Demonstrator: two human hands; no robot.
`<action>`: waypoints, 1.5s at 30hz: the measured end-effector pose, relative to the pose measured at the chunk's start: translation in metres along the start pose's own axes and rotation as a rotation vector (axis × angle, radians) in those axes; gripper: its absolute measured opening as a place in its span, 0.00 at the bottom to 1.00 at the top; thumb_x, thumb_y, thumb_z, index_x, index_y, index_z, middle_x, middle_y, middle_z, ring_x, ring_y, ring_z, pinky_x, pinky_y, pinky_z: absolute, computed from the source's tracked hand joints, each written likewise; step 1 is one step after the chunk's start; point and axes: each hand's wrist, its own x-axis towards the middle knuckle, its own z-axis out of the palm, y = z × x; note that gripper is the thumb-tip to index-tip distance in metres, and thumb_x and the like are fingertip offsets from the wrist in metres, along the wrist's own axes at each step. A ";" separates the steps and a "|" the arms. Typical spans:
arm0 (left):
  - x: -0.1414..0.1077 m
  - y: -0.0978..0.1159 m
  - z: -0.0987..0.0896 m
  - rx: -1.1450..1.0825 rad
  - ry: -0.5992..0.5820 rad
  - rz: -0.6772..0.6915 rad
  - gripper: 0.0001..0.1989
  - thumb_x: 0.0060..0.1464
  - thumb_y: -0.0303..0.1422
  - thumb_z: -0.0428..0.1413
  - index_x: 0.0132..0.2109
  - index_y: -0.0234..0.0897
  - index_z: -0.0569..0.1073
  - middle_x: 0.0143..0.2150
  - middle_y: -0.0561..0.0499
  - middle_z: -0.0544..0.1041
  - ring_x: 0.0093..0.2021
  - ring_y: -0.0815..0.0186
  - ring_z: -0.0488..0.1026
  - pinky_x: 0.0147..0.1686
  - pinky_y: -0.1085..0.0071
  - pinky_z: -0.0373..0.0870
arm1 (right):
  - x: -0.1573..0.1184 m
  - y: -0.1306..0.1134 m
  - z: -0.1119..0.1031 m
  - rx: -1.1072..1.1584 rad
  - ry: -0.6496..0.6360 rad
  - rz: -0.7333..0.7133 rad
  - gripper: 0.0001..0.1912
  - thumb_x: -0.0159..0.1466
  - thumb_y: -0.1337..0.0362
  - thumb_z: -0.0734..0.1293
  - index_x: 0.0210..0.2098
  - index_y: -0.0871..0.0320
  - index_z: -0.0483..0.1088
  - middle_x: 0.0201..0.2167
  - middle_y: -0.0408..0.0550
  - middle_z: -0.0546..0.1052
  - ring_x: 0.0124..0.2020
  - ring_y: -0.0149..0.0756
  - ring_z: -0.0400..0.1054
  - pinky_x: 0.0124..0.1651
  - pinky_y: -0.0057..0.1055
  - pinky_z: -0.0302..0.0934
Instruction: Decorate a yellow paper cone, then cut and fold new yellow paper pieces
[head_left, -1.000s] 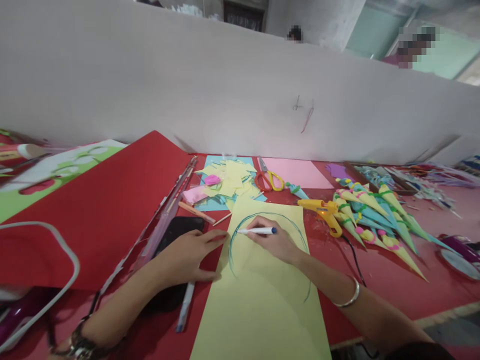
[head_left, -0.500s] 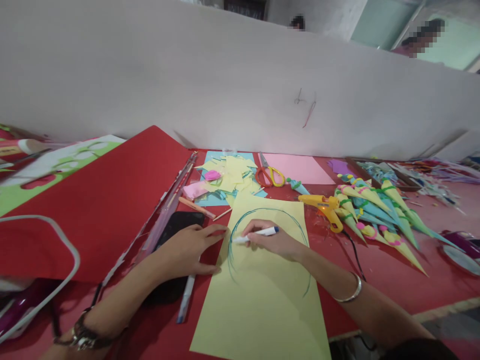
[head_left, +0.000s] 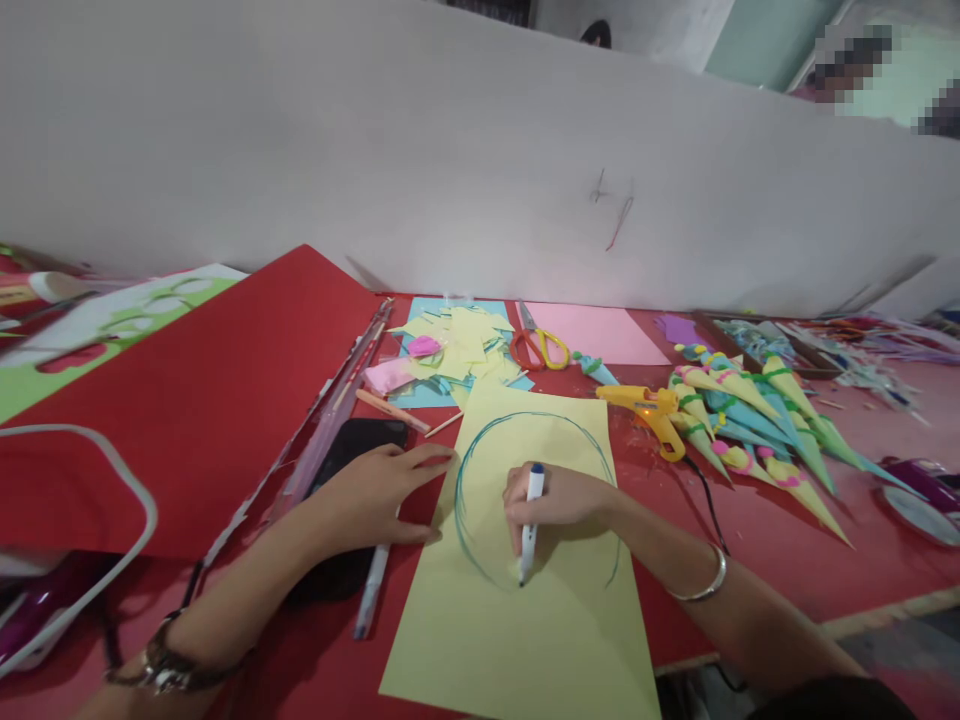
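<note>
A yellow sheet of paper (head_left: 525, 640) lies on the red table, with a large curved line drawn in blue-green around its upper part. The line is open at the lower right. My right hand (head_left: 559, 497) grips a white marker (head_left: 531, 525), its dark tip on the paper near the bottom of the curve. Fingers spread, my left hand (head_left: 386, 497) rests at the sheet's left edge, partly over a black phone (head_left: 367, 437). Below that hand lies a second white marker (head_left: 370, 600).
Paper scraps (head_left: 465, 335), scissors (head_left: 538, 348) and pink paper (head_left: 592, 333) lie beyond the sheet. To the right are a yellow glue gun (head_left: 649, 410) and several decorated paper cones (head_left: 806, 490). A big red sheet (head_left: 225, 400) covers the left, near a white cable (head_left: 112, 455).
My right hand has turned the marker more upright and moved its tip down and right. The drawn line now extends along the lower left of the curve. My left hand stays nearly still.
</note>
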 end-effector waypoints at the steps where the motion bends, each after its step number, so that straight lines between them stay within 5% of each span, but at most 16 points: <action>1: 0.000 0.000 0.000 0.000 -0.005 -0.003 0.31 0.47 0.42 0.55 0.58 0.39 0.61 0.61 0.46 0.62 0.52 0.56 0.68 0.47 0.63 0.63 | 0.000 -0.001 0.000 0.021 0.071 0.014 0.15 0.59 0.66 0.59 0.21 0.61 0.73 0.19 0.44 0.70 0.24 0.27 0.61 0.27 0.24 0.55; 5: 0.001 0.001 -0.001 0.000 -0.020 -0.012 0.32 0.47 0.44 0.55 0.58 0.38 0.62 0.61 0.45 0.62 0.51 0.54 0.69 0.47 0.61 0.63 | 0.007 -0.006 0.008 0.017 0.404 -0.088 0.11 0.62 0.62 0.61 0.32 0.59 0.73 0.28 0.43 0.72 0.27 0.27 0.62 0.29 0.23 0.54; 9: 0.001 0.002 -0.001 -0.007 -0.001 -0.006 0.31 0.47 0.43 0.55 0.58 0.40 0.62 0.61 0.46 0.63 0.51 0.54 0.69 0.47 0.62 0.63 | 0.012 -0.009 0.017 -0.122 0.471 -0.245 0.08 0.61 0.64 0.62 0.36 0.58 0.73 0.34 0.44 0.73 0.33 0.28 0.64 0.34 0.24 0.56; 12: 0.001 0.001 0.001 -0.008 0.012 0.002 0.30 0.47 0.42 0.55 0.57 0.40 0.62 0.60 0.46 0.64 0.51 0.55 0.68 0.46 0.62 0.64 | 0.009 -0.008 0.016 -0.134 0.387 -0.251 0.08 0.60 0.66 0.63 0.34 0.59 0.74 0.31 0.45 0.74 0.32 0.29 0.65 0.33 0.24 0.57; 17: 0.000 -0.001 0.003 -0.022 0.038 0.018 0.30 0.47 0.42 0.55 0.58 0.42 0.61 0.61 0.46 0.63 0.52 0.56 0.68 0.47 0.62 0.63 | -0.001 -0.002 0.003 0.004 -0.003 -0.068 0.15 0.60 0.67 0.59 0.23 0.61 0.75 0.19 0.43 0.70 0.23 0.27 0.61 0.28 0.24 0.56; 19: 0.000 -0.002 0.003 -0.028 0.036 0.019 0.31 0.47 0.43 0.55 0.58 0.42 0.61 0.61 0.46 0.63 0.51 0.56 0.68 0.47 0.63 0.63 | -0.003 -0.001 -0.001 0.098 -0.046 -0.006 0.17 0.60 0.66 0.58 0.21 0.62 0.74 0.17 0.43 0.70 0.21 0.26 0.61 0.26 0.23 0.55; 23: 0.000 0.001 0.000 -0.017 -0.004 -0.008 0.31 0.47 0.44 0.55 0.58 0.42 0.61 0.61 0.46 0.62 0.51 0.55 0.68 0.47 0.62 0.62 | 0.000 0.000 -0.002 0.159 0.300 -0.024 0.13 0.61 0.62 0.60 0.27 0.61 0.73 0.15 0.39 0.66 0.17 0.24 0.57 0.19 0.21 0.49; 28: -0.002 0.006 -0.005 -0.026 -0.088 -0.012 0.37 0.46 0.46 0.55 0.62 0.44 0.53 0.64 0.48 0.56 0.50 0.55 0.69 0.51 0.61 0.58 | 0.004 0.001 -0.009 0.139 0.718 -0.169 0.13 0.62 0.58 0.59 0.38 0.58 0.71 0.27 0.44 0.72 0.28 0.29 0.65 0.25 0.23 0.54; 37: -0.005 0.015 -0.006 0.033 -0.088 -0.029 0.42 0.41 0.52 0.57 0.60 0.39 0.58 0.61 0.43 0.62 0.47 0.53 0.71 0.49 0.60 0.60 | -0.008 0.004 -0.014 -0.021 0.936 -0.066 0.11 0.59 0.60 0.61 0.39 0.58 0.68 0.31 0.46 0.74 0.32 0.33 0.69 0.34 0.29 0.62; 40: -0.007 0.018 -0.003 0.069 -0.061 -0.033 0.41 0.39 0.53 0.57 0.57 0.37 0.62 0.59 0.42 0.65 0.44 0.52 0.73 0.47 0.59 0.61 | -0.010 0.005 -0.012 -0.019 0.924 -0.066 0.09 0.57 0.60 0.63 0.36 0.58 0.68 0.28 0.45 0.73 0.30 0.33 0.68 0.30 0.28 0.61; 45: -0.007 0.017 0.003 0.066 -0.024 -0.025 0.44 0.38 0.57 0.55 0.59 0.37 0.60 0.60 0.41 0.63 0.41 0.54 0.73 0.46 0.60 0.62 | -0.006 0.001 -0.003 0.109 0.593 -0.090 0.09 0.58 0.60 0.63 0.30 0.60 0.69 0.23 0.44 0.73 0.22 0.27 0.63 0.22 0.23 0.54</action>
